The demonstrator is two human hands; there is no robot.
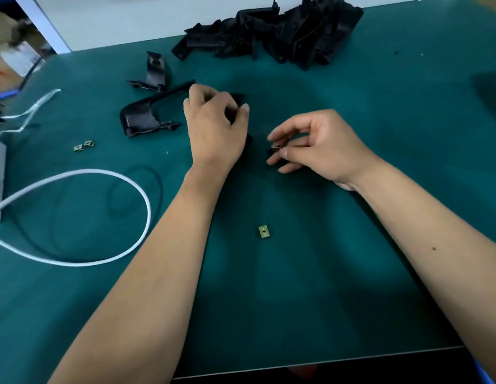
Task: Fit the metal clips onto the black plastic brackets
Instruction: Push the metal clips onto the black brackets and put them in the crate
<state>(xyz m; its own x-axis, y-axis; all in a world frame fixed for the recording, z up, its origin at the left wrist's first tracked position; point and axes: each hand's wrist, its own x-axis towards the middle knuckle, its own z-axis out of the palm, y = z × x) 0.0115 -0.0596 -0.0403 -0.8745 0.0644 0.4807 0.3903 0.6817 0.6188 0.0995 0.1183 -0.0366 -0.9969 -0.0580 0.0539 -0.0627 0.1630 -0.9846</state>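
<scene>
At mid-counter (352, 259), left hand (216, 126) grips a black bracket (238, 99), mostly hidden under the fingers. Right hand (321, 145) pinches a metal clip (276, 147) just beside it, not yet seated. Risks: clip goes on skewed since the mounting tab is hidden; small clip slips from the pinch. Spare clip (264, 232) lies nearer.

1 head-worn view, looking forward and down over green table (352, 245), close above both forearms.
</scene>
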